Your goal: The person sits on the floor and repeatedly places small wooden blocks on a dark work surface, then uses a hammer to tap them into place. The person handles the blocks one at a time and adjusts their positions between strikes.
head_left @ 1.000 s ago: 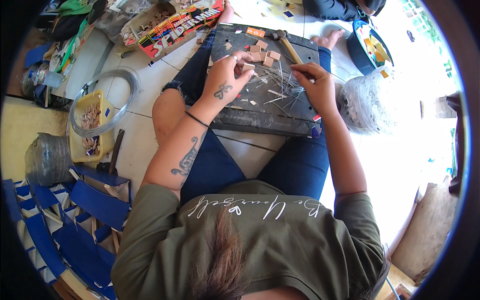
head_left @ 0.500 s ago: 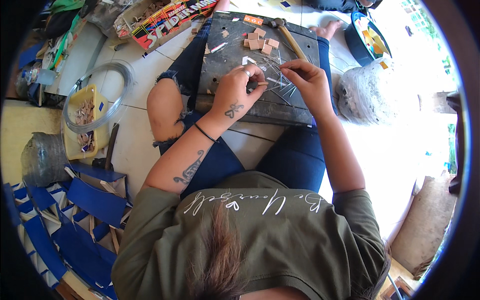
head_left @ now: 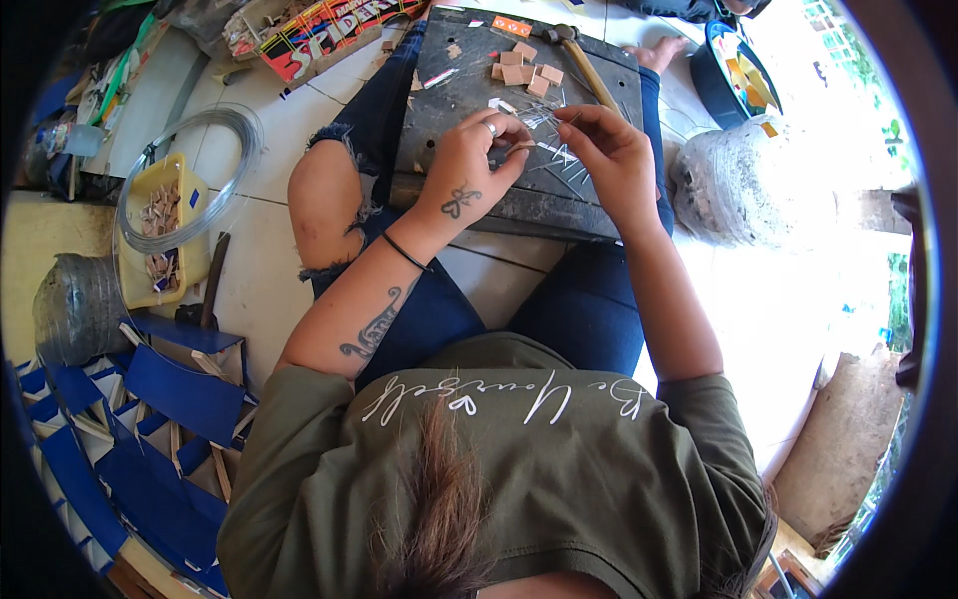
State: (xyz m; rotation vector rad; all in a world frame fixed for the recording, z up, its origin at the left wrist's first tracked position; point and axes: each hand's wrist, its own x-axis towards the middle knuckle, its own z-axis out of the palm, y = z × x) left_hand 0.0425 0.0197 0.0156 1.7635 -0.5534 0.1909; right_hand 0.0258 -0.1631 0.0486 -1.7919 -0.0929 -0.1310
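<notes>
My left hand (head_left: 472,165) is closed, with a small brown wooden piece (head_left: 523,146) pinched between thumb and fingertips. Just to its right, my right hand (head_left: 611,155) is closed in a pinch above a loose heap of short, straight metal wires (head_left: 568,171). Whatever lies between its fingertips is too fine to tell from the wires behind. Both hands hover over a dark, worn board (head_left: 439,120) lying across my legs. Beyond them on the board lie several square brown wooden tiles (head_left: 513,75) and a hammer (head_left: 587,68) with a wooden handle.
To the left, a yellow basket (head_left: 190,262) holds wooden scraps, with a coil of clear wire (head_left: 140,241) over it. Blue-covered pieces (head_left: 185,394) are piled at lower left. A dark blue tub (head_left: 707,85) and a bulky clear plastic bag (head_left: 733,185) stand at right.
Both hands remain over the board, the right one slightly lower and my left fingertips turned a little. The whole view has shifted slightly. The wooden piece stays in my left hand.
</notes>
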